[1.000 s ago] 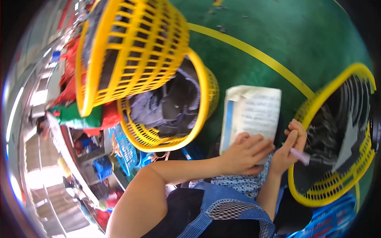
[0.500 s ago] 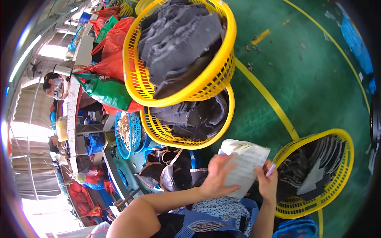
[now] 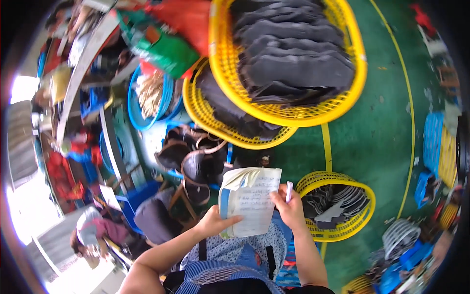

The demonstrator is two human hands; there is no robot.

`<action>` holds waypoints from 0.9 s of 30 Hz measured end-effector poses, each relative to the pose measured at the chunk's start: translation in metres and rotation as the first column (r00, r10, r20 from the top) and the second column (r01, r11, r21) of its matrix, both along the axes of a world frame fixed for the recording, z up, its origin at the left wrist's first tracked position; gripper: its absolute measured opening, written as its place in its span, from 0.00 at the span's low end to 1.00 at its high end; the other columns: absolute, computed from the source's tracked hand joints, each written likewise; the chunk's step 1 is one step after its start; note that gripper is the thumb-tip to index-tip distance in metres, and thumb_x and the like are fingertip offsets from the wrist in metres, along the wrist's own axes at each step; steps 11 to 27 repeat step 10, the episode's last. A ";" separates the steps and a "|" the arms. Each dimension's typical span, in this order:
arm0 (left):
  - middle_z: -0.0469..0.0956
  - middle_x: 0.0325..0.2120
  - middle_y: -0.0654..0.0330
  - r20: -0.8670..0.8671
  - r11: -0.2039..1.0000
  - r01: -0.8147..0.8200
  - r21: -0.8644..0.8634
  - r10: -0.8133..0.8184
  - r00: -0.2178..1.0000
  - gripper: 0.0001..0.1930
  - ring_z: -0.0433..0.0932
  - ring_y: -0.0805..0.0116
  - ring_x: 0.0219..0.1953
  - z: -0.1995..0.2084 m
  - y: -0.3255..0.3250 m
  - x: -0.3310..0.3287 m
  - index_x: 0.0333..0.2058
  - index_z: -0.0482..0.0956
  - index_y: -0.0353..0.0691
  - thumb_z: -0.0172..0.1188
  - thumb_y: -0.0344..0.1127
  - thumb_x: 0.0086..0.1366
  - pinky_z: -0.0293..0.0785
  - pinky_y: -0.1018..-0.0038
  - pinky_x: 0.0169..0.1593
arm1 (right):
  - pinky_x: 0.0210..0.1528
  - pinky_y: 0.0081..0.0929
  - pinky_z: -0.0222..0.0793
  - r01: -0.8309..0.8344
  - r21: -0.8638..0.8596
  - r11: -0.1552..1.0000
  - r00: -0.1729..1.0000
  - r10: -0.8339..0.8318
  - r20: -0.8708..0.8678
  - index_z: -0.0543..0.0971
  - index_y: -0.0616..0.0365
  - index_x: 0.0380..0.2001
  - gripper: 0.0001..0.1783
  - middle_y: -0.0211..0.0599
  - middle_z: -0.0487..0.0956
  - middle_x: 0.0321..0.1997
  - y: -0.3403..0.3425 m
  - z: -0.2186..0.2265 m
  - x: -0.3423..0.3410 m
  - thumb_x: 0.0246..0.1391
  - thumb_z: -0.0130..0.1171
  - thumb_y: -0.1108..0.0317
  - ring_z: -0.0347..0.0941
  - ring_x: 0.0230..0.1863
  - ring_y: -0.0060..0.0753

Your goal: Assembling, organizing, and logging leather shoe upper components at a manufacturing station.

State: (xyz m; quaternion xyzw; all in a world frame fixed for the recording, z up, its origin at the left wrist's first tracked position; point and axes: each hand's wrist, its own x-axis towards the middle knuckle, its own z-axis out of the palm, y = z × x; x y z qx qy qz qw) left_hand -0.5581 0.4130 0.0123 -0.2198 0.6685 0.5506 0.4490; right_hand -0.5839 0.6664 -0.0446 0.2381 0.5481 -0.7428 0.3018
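An open notebook [image 3: 253, 203] with curled, handwritten pages is held up in front of my body. My left hand [image 3: 215, 223] grips its lower left side, the thumb lying across the page and the other fingers hidden behind. At the notebook's right edge, my right hand [image 3: 289, 206] is closed around a pale pen [image 3: 289, 191], its thumb by the page. Whether the right fingers also support the notebook cannot be made out. Past the notebook, a large yellow basket [image 3: 360, 63] holds stacked dark grey cut pieces [image 3: 298, 63].
A second yellow basket [image 3: 196, 100] sits below the large one; a third yellow basket [image 3: 369, 208] is at my right. Dark moulded cups [image 3: 193, 166] and a blue basket [image 3: 169, 93] of beige strips lie left. A person [image 3: 100, 235] is at lower left.
The view has swung, so the baskets appear shifted. My left hand has gone from lying over the page to holding the notebook's left side. The pen remains in my right hand.
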 end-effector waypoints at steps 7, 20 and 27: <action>0.84 0.45 0.51 0.268 0.950 -0.293 -0.107 0.312 0.912 0.20 0.83 0.64 0.46 0.002 -0.008 0.063 0.53 0.79 0.30 0.67 0.35 0.65 0.79 0.68 0.52 | 0.24 0.15 0.58 -0.167 0.409 0.897 0.983 0.185 -0.006 0.83 0.61 0.45 0.19 0.31 0.81 0.30 0.022 -0.035 -0.008 0.69 0.54 0.56 0.63 0.21 0.12; 0.83 0.47 0.50 0.282 0.870 -0.478 -0.117 0.491 0.824 0.19 0.82 0.62 0.49 0.006 -0.003 0.094 0.53 0.79 0.32 0.66 0.35 0.66 0.77 0.68 0.55 | 0.26 0.22 0.62 -0.330 0.370 0.868 0.944 0.296 0.148 0.85 0.52 0.47 0.18 0.26 0.81 0.30 0.023 -0.028 -0.027 0.70 0.51 0.54 0.64 0.22 0.16; 0.83 0.47 0.50 0.282 0.870 -0.478 -0.117 0.491 0.824 0.19 0.82 0.62 0.49 0.006 -0.003 0.094 0.53 0.79 0.32 0.66 0.35 0.66 0.77 0.68 0.55 | 0.26 0.22 0.62 -0.330 0.370 0.868 0.944 0.296 0.148 0.85 0.52 0.47 0.18 0.26 0.81 0.30 0.023 -0.028 -0.027 0.70 0.51 0.54 0.64 0.22 0.16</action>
